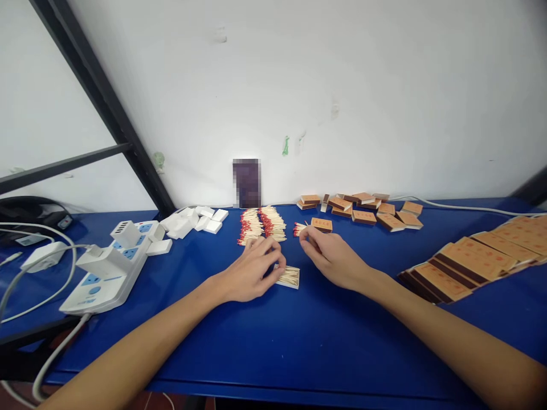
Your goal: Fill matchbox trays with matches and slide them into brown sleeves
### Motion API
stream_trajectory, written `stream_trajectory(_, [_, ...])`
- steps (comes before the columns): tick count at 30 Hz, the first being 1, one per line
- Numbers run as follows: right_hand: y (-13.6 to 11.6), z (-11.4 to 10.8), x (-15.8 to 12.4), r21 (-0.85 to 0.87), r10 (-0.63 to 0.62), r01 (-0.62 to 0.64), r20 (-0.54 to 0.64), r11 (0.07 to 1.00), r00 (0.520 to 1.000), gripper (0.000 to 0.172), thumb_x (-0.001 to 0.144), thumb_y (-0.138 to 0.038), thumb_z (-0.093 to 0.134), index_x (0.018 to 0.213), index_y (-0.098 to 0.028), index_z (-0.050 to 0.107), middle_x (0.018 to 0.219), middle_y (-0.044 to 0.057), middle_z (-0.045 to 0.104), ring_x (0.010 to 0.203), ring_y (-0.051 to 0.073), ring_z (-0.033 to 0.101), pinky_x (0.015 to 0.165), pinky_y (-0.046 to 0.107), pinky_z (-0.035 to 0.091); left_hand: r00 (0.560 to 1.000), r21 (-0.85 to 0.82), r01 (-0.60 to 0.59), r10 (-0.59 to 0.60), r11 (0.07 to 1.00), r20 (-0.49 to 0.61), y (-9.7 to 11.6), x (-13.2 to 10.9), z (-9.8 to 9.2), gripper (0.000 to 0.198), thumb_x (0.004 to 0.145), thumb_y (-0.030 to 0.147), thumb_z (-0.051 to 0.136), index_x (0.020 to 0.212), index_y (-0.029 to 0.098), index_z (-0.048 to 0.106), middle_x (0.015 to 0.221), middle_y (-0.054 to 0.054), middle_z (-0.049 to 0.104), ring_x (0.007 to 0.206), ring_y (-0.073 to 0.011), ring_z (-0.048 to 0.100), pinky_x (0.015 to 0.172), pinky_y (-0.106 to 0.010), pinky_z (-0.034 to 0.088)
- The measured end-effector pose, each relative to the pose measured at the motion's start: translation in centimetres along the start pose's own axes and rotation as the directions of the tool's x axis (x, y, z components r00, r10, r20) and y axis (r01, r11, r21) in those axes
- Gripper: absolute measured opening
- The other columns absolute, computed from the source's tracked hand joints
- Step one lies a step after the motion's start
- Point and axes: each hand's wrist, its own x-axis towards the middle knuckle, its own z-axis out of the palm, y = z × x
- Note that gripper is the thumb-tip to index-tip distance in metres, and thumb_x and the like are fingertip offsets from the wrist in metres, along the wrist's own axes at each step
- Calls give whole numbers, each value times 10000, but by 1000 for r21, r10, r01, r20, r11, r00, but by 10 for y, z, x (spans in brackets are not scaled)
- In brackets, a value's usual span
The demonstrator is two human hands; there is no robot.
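At the frame's centre, a person's left hand (255, 269) bends at a matchbox tray (288, 286), the right hand (331, 256) by loose matches (298, 229); whether either's curled fingers grip cannot be told.

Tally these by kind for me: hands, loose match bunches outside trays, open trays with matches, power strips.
Left hand and right hand: 2
Loose match bunches: 3
Open tray with matches: 1
Power strip: 1
Total: 7
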Motion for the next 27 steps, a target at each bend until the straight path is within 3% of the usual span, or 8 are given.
stream_trajectory(3, [10, 5, 2, -60, 24, -22, 31, 998, 999, 125, 978, -270, 347, 927, -228, 454, 674, -27, 555, 555, 149, 493, 552, 263, 307, 999, 11, 37, -36, 999, -16, -1, 1, 3, 130, 954, 262, 454, 912, 198, 558, 1019, -46, 520, 969, -197, 480, 897, -362, 352])
stream_trajectory(6, [18, 8, 5, -190, 91, -80, 50, 979, 995, 128, 976, -252, 355, 1015, -228, 475, 712, -10, 602, 612, 167, 555, 568, 265, 326, 976, 65, 167, -156, 984, -150, -14, 5, 5, 135, 962, 251, 440, 959, 202, 565, 1026, -39, 533, 985, -198, 499, 872, -365, 349])
stream_trajectory(9, [23, 9, 10, -286, 147, -125, 56, 950, 987, 153, 985, -264, 353, 1033, -223, 492, 764, 18, 648, 694, 193, 606, 579, 271, 338, 952, 202, 245, -195, 948, -237, -30, 7, 7, 132, 946, 235, 473, 976, 202, 598, 1033, -46, 539, 972, -208, 503, 828, -374, 336])
stream_trajectory(14, [26, 12, 13, -359, 191, -163, 46, 919, 980, 187, 991, -289, 360, 1040, -218, 526, 937, 70, 700, 842, 246, 648, 607, 291, 360, 969, 319, 212, -156, 924, -192, -38, 8, 10, 159, 945, 288, 509, 931, 202, 641, 1003, -63, 550, 969, -227, 493, 797, -390, 315])
stream_trajectory(18, [26, 14, 13, -390, 193, -156, 55, 907, 980, 223, 997, -300, 353, 1086, -224, 543, 967, 75, 713, 855, 254, 664, 612, 299, 378, 974, 338, 211, -166, 917, -157, -36, 9, 11, 171, 952, 303, 508, 943, 208, 650, 989, -64, 557, 979, -237, 482, 793, -392, 310])
stream_trajectory(27, [28, 15, 15, -376, 67, -25, 98, 926, 993, 245, 998, -278, 360, 1149, -228, 546, 1042, 69, 714, 919, 238, 670, 718, 319, 454, 974, 364, 221, -184, 905, -134, -35, 11, 13, 178, 964, 293, 483, 954, 196, 632, 1018, -65, 557, 982, -236, 479, 791, -393, 317])
